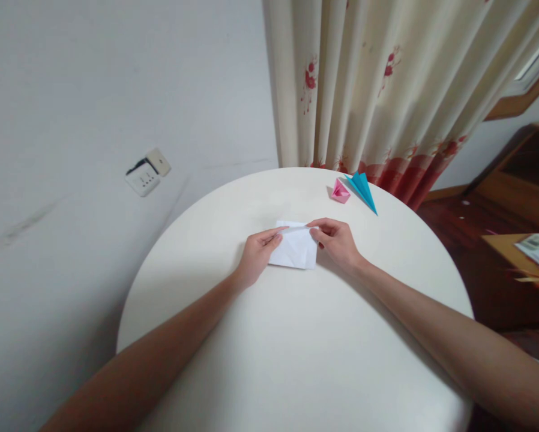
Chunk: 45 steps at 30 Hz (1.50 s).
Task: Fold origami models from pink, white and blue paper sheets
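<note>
White paper (pixel 295 249), folded, flat on round white table (pixel 296 348), near the middle. Pinched at its left edge by left hand (pixel 257 255), fingers (pixel 276 236) on the top fold. Pinched at its top right corner by right hand (pixel 337 240). Both hands grasping the paper, resting on the table. Farther back, near curtain (pixel 386 90): small pink paper shape (pixel 340 191) just beside blue paper shape (pixel 363 189). On the wall, left: white socket (pixel 146 174).
</note>
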Motion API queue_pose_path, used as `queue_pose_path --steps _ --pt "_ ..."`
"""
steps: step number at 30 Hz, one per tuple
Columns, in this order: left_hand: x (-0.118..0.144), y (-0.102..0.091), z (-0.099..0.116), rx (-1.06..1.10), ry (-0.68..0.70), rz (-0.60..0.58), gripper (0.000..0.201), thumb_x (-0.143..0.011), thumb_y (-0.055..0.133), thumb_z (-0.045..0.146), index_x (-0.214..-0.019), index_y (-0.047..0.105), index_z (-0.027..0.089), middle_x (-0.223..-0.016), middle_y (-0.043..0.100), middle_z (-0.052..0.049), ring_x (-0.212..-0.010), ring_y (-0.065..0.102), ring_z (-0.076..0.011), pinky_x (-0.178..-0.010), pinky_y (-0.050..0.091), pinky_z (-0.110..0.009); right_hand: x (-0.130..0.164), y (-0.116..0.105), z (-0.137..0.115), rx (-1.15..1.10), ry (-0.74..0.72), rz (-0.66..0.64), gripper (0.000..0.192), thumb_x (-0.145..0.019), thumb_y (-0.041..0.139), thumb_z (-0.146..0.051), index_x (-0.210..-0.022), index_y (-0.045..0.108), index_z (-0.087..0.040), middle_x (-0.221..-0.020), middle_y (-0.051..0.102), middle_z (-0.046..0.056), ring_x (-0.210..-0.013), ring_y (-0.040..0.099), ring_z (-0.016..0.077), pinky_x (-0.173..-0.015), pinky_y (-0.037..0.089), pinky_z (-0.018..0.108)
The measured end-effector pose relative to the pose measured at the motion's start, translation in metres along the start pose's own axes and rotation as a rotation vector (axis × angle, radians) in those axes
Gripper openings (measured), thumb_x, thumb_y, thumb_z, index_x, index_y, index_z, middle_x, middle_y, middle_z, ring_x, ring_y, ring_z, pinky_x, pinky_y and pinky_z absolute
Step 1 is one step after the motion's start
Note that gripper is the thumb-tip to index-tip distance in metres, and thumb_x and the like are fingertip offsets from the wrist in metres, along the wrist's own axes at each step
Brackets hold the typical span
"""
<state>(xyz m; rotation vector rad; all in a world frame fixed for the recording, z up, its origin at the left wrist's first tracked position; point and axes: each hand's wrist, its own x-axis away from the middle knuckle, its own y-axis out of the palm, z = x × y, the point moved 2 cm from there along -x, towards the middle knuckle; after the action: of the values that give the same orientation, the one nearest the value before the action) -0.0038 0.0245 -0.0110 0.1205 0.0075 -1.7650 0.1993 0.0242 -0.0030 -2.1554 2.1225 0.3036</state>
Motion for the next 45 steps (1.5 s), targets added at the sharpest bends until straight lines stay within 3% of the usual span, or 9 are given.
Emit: queue_pose_path --steps 8,12,18,24,29,31,34,40,45 --pt "0.001 -0.005 -0.002 -0.078 0.021 -0.001 0.027 -0.079 0.06 0.029 -0.094 0.078 0.017 -0.081 0.072 -0.005 -0.068 0.06 -0.0171 -0.056 0.042 -0.024 0.001 0.0 -0.001 -0.03 0.011 0.017 0.014 -0.073 0.066 -0.028 -0.08 0.072 -0.017 -0.062 0.061 -0.001 -0.053 0.048 0.0114 -0.051 0.036 0.026" --pt "0.003 0.0 0.006 -0.18 0.07 0.055 0.027 -0.076 0.072 0.038 -0.09 0.079 0.017 -0.084 0.074 -0.007 -0.071 0.061 -0.0187 -0.059 0.044 -0.026 0.003 0.003 -0.006 -0.025 0.015 -0.01 0.02 -0.077 0.064 -0.033 -0.083 0.073 -0.016 -0.067 0.063 0.001 -0.056 0.05 0.012 -0.053 0.04 0.027" --pt "0.004 0.003 0.007 -0.218 0.117 0.103 0.025 -0.067 0.082 0.035 -0.085 0.077 0.018 -0.08 0.073 -0.006 -0.073 0.065 -0.0226 -0.057 0.049 -0.028 0.006 0.008 -0.002 -0.083 0.02 -0.027 0.047 -0.071 0.076 -0.036 -0.113 0.062 -0.02 -0.062 0.06 -0.005 -0.053 0.05 0.0106 -0.051 0.039 0.024" --pt "0.008 0.01 0.012 -0.115 0.1 0.026 0.064 -0.069 0.081 0.031 -0.126 0.056 0.019 -0.089 0.074 -0.007 -0.07 0.07 -0.0193 -0.056 0.053 -0.024 0.006 0.009 0.004 -0.167 0.141 0.016 0.056 -0.065 0.081 -0.035 -0.114 0.06 -0.02 -0.065 0.068 -0.002 -0.056 0.06 0.0145 -0.056 0.047 0.028" --pt "0.009 0.013 0.013 -0.07 0.06 -0.03 0.097 -0.071 0.08 0.028 -0.151 0.027 0.023 -0.092 0.075 -0.009 -0.073 0.072 -0.0218 -0.062 0.057 -0.029 0.01 0.014 0.005 -0.272 0.288 -0.025 0.037 -0.059 0.086 -0.036 -0.084 0.071 -0.013 -0.08 0.074 0.008 -0.068 0.066 0.0182 -0.065 0.052 0.031" --pt "0.007 0.01 0.011 -0.126 0.018 -0.077 0.087 -0.069 0.081 0.029 -0.145 0.041 0.019 -0.089 0.075 -0.009 -0.072 0.072 -0.0221 -0.061 0.056 -0.029 0.013 0.016 0.007 -0.279 0.321 -0.057 0.035 -0.06 0.085 -0.038 -0.08 0.072 -0.012 -0.08 0.074 0.009 -0.068 0.067 0.0198 -0.063 0.052 0.033" --pt "0.006 0.004 0.012 -0.288 -0.092 -0.219 0.045 -0.068 0.082 0.033 -0.106 0.071 0.012 -0.084 0.075 -0.009 -0.072 0.07 -0.0223 -0.06 0.053 -0.028 0.016 0.017 0.009 -0.188 0.351 -0.097 0.035 -0.063 0.083 -0.041 -0.078 0.074 -0.012 -0.074 0.073 0.008 -0.059 0.064 0.0184 -0.053 0.048 0.03" --pt "0.014 -0.002 0.031 -0.391 -0.281 -0.34 0.035 -0.069 0.08 0.037 -0.094 0.076 0.013 -0.087 0.075 -0.007 -0.073 0.068 -0.0199 -0.063 0.049 -0.026 0.024 0.024 0.005 -0.127 0.372 -0.251 0.033 -0.064 0.082 -0.043 -0.072 0.074 -0.012 -0.066 0.071 0.006 -0.052 0.059 0.0146 -0.048 0.041 0.025" --pt "0.017 -0.001 0.029 -0.454 -0.382 -0.365 0.036 -0.071 0.077 0.046 -0.076 0.076 0.01 -0.07 0.072 -0.006 -0.058 0.062 -0.0154 -0.053 0.04 -0.023 0.03 0.03 -0.001 -0.094 0.398 -0.234 0.032 -0.061 0.083 -0.04 -0.076 0.074 -0.012 -0.07 0.072 0.005 -0.055 0.061 0.0152 -0.049 0.042 0.025"
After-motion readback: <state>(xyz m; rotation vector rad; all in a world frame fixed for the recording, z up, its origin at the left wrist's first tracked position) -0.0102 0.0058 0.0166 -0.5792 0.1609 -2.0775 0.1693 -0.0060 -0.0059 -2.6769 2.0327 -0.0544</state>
